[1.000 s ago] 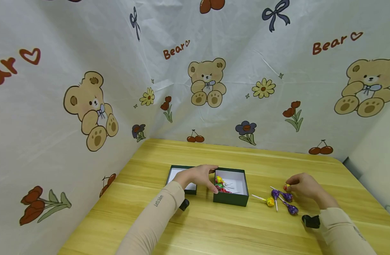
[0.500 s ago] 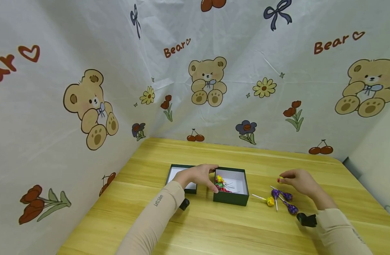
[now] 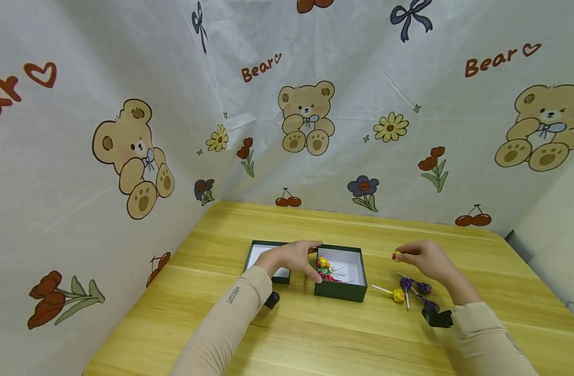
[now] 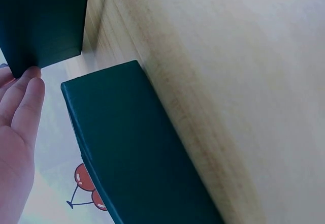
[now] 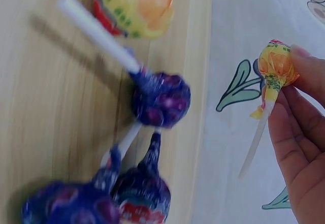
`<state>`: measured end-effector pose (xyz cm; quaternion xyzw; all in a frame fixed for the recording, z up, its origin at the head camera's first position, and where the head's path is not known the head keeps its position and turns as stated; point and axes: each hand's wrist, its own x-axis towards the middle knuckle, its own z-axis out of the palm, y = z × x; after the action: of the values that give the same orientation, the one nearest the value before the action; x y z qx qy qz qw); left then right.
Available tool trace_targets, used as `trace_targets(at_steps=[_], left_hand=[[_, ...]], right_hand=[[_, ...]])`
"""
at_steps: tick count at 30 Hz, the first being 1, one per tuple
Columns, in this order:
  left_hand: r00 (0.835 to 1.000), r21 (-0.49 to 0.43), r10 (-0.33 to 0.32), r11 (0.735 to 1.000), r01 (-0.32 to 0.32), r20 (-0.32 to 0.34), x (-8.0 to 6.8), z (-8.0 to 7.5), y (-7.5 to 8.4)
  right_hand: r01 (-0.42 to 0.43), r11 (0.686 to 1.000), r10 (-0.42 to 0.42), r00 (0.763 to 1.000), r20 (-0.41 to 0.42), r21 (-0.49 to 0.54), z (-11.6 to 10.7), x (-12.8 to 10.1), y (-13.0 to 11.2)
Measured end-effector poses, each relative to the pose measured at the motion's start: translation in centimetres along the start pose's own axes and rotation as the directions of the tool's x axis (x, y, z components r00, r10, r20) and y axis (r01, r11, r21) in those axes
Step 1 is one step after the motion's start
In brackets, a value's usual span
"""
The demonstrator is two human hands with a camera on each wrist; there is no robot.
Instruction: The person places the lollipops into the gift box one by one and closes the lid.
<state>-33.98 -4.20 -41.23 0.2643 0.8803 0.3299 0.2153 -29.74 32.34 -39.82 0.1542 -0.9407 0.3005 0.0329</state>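
Note:
My left hand (image 3: 291, 259) grips the left side of a dark green open box (image 3: 339, 291), thumb at the near corner and fingers at the far one. Several wrapped lollipops (image 3: 323, 262) lie along the box's left inside, sticks pointing right. Above the table, right of the box, my right hand (image 3: 430, 258) pinches a yellow-and-red lollipop (image 5: 277, 64) by its wrapped head, its white stick hanging down. Beneath that hand lie purple lollipops (image 5: 161, 99) and a yellow lollipop (image 3: 397, 295). In the left wrist view the fingers (image 4: 30, 102) touch the box's corner.
A second shallow green box or lid (image 3: 281, 280), white inside, lies left of the box, partly hidden by my left hand. Black wrist devices (image 3: 437, 317) sit by both cuffs. A bear-printed cloth (image 3: 249, 172) borders the wooden table (image 3: 315, 334) behind and left.
My right hand has lifted the yellow-and-red lollipop from beside the purple ones and moved left with it, toward the box. My left hand stays at the box.

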Motion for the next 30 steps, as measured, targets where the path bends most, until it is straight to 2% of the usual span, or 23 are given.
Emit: trace_targets(at_steps=[13,21,30], left_hand=[[1.000,-0.028,0.006,1.000,-0.006,-0.001,0.0,0.1,0.2],[1.000,-0.041,-0.006,0.999,0.006,-0.002,0.0,0.1,0.1],[1.000,-0.041,-0.007,0.999,0.008,0.002,0.1,0.2,0.2]], right_hand=[[0.039,0.999,-0.038,0.999,-0.030,0.032,0.9,1.0,-2.9],[0.069,0.992,-0.068,0.998,-0.008,0.105,2.2,1.8,-4.7],[0.093,0.986,-0.095,0.995,0.012,0.139,3.5,2.4,-6.9]])
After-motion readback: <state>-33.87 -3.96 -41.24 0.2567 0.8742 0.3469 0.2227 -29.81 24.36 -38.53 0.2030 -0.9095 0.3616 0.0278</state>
